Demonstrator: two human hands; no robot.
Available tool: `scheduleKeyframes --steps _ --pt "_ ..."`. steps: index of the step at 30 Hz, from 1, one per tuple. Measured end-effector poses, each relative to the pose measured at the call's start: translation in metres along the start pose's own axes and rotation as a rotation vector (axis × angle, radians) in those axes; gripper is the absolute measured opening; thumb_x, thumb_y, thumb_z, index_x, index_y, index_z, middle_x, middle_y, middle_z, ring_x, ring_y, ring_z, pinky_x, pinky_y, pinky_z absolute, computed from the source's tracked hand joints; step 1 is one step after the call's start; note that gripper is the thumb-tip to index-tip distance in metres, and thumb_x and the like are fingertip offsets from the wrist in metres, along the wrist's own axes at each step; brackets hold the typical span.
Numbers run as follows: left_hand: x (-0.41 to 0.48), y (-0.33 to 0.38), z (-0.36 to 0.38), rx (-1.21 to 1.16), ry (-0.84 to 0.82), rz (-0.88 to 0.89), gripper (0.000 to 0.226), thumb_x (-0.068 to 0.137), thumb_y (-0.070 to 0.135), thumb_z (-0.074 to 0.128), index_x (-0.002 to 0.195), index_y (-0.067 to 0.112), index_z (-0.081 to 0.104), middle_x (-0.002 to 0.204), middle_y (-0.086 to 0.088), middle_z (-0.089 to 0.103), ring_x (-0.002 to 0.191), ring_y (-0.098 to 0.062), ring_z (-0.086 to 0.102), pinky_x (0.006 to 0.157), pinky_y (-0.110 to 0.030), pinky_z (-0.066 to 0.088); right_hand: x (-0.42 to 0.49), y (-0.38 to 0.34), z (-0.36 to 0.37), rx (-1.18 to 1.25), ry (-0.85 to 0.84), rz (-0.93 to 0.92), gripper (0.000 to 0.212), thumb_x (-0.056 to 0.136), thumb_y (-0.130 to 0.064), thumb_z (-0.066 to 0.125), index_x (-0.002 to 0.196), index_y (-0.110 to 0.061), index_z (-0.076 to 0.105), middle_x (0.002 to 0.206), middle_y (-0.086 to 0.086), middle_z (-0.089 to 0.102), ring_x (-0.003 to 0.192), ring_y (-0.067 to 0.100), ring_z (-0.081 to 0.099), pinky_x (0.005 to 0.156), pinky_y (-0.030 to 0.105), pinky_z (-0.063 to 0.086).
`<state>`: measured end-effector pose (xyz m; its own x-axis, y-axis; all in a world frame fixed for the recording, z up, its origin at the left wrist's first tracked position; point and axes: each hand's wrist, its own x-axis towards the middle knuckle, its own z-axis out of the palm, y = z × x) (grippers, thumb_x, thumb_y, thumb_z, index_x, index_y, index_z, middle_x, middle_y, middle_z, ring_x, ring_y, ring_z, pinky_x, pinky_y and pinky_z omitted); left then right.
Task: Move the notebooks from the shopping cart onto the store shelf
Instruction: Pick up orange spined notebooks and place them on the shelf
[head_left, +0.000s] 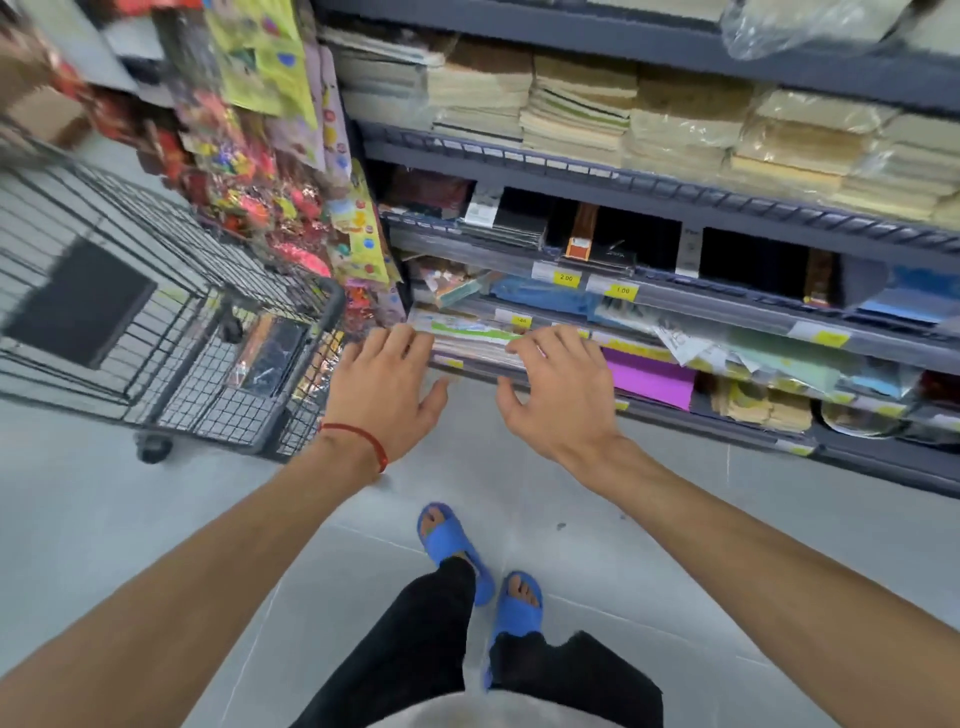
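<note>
While left hand (382, 384) and right hand (558, 387) spread at notebooks (470, 340), cart (156, 291) leftward

The shopping cart (156, 312) runs off the left edge; the hanging packets (244, 171) are blurred

dark wire-metal cart (156, 291), glossy plastic-wrapped paper notebooks (470, 340), matt metal shelf (649, 195)

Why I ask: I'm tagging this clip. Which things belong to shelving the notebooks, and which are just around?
Job: left hand, right hand, shopping cart, notebooks in cart, stack on shelf, store shelf.
Just around: hanging sticker packs, purple paper, price tags, blue sandals.
</note>
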<state>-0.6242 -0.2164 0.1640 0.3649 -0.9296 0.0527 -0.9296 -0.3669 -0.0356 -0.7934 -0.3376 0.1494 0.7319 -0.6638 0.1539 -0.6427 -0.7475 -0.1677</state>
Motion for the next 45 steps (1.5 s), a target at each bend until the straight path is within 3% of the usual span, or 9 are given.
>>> scheduleKeyframes --steps 7,12,26,38,45 --pt "-0.071 -0.056 -0.028 0.023 0.034 -0.148 0.038 0.090 0.048 0.052 0.112 0.017 0.055 0.108 -0.003 0.056 0.100 -0.028 0.053 0.080 -0.042 0.045 -0.011 -0.080 -0.018 0.041 -0.006 -0.109 0.040 0.087 -0.047 0.050 0.108 -0.018 0.067 0.106 -0.001 0.065 0.106 0.025 0.054 0.090 0.039 0.044" --pt "-0.099 -0.121 -0.030 0.001 0.012 -0.214 0.043 0.092 0.050 0.046 0.118 0.017 0.053 0.112 -0.003 0.056 0.103 -0.028 0.054 0.083 -0.044 0.047 -0.005 -0.152 -0.011 0.116 0.059 -0.074 0.034 0.084 -0.044 0.058 0.106 -0.021 0.069 0.101 -0.005 0.066 0.103 0.020 0.055 0.086 0.037 0.044" --pt "-0.137 -0.330 -0.018 -0.086 -0.097 -0.110 0.039 0.096 0.047 0.040 0.121 0.019 0.049 0.114 0.000 0.055 0.100 -0.022 0.055 0.080 -0.040 0.053 0.036 -0.356 0.039 0.214 0.019 0.105 0.029 0.088 -0.038 0.058 0.110 -0.021 0.069 0.107 -0.006 0.067 0.107 0.019 0.055 0.087 0.034 0.046" --pt "-0.052 -0.416 0.027 -0.095 -0.228 -0.028 0.039 0.095 0.041 0.046 0.127 0.019 0.049 0.112 0.001 0.057 0.100 -0.023 0.057 0.081 -0.040 0.051 0.134 -0.396 0.111 0.283 -0.088 0.201 0.031 0.087 -0.033 0.057 0.112 -0.019 0.068 0.109 -0.005 0.065 0.105 0.017 0.052 0.087 0.034 0.050" --pt "-0.007 -0.456 0.064 -0.138 -0.296 0.007 0.038 0.097 0.044 0.038 0.121 0.019 0.052 0.109 0.002 0.056 0.098 -0.022 0.057 0.078 -0.040 0.052 0.190 -0.400 0.159 0.271 -0.193 0.313 0.034 0.089 -0.039 0.055 0.116 -0.024 0.067 0.112 -0.008 0.065 0.110 0.015 0.053 0.090 0.036 0.050"
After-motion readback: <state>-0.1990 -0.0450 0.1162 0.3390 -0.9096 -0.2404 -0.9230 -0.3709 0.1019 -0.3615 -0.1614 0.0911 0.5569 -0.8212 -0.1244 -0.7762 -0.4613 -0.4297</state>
